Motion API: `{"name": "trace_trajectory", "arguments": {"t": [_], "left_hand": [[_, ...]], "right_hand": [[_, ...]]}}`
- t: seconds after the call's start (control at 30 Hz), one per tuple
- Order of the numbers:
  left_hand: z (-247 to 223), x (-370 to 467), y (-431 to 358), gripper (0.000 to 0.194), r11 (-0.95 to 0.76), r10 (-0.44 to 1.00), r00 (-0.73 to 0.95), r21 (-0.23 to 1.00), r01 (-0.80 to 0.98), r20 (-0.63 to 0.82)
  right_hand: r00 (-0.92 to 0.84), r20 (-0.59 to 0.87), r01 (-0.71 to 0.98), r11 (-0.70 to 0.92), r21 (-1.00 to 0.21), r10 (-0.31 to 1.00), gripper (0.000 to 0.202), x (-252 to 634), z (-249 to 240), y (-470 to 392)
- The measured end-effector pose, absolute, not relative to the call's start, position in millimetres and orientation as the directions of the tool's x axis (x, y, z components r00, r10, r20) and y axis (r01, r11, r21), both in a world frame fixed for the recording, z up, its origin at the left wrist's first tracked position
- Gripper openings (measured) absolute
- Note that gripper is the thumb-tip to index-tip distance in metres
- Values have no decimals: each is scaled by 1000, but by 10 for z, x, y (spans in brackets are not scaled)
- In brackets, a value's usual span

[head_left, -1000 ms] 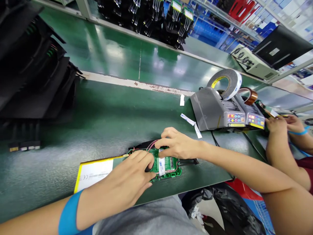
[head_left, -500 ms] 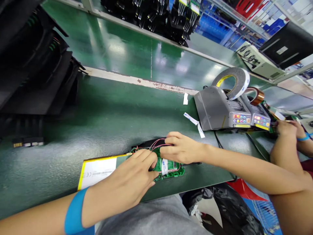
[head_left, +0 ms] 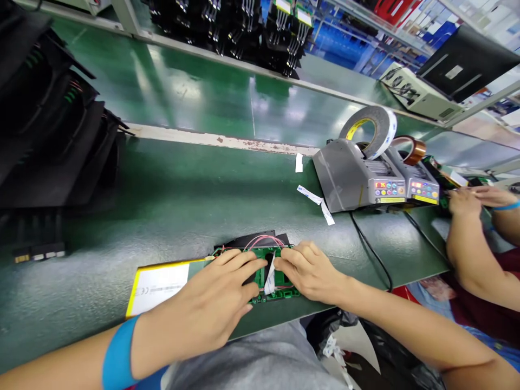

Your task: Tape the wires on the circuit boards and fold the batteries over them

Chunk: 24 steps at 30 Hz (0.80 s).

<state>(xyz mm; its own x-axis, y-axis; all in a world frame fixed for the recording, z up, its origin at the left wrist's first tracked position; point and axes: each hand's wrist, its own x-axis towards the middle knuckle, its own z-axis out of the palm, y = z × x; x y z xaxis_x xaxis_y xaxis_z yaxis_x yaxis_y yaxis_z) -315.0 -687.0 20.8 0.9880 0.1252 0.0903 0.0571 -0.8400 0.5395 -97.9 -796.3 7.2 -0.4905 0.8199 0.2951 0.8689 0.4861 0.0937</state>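
Observation:
A green circuit board (head_left: 280, 279) with red wires (head_left: 266, 241) lies at the near edge of the green bench, joined to a flat battery pack with a white and yellow label (head_left: 158, 284). A white tape strip (head_left: 270, 280) crosses the board. My left hand (head_left: 215, 303) rests flat on the board's left part, fingers pressing down. My right hand (head_left: 311, 271) presses on the board's right part, fingertips next to the tape strip. Neither hand grips anything.
Two grey tape dispensers (head_left: 357, 179) with a large tape roll (head_left: 371, 130) stand at the right. Loose tape strips (head_left: 314, 197) lie in front of them. Black trays (head_left: 52, 135) are stacked at left. Another person's hands (head_left: 467, 203) work at far right.
My right hand has come down from the board's far edge, near the red wires, onto its right side beside the tape strip. My left hand stays pressed on the board.

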Motion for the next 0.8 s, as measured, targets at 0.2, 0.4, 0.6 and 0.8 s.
{"name": "trace_trajectory", "arguments": {"t": [0.2, 0.4, 0.6, 0.8], "left_hand": [[236, -3120, -6866, 15, -841, 110, 994, 534, 88, 8], [254, -3095, -6861, 16, -820, 110, 994, 563, 102, -20], [287, -3110, -6875, 19, -842, 122, 993, 529, 109, -11], [160, -3140, -6911, 20, -905, 143, 976, 420, 63, 162]], "right_hand": [[-540, 324, 836, 541, 96, 777, 31, -936, 102, -8029], [-511, 144, 832, 530, -164, 847, 22, -898, 318, -8250], [-43, 447, 898, 231, -375, 894, 14, -462, 373, -8242], [255, 650, 948, -318, -22, 716, 42, 271, 216, -8267]]}}
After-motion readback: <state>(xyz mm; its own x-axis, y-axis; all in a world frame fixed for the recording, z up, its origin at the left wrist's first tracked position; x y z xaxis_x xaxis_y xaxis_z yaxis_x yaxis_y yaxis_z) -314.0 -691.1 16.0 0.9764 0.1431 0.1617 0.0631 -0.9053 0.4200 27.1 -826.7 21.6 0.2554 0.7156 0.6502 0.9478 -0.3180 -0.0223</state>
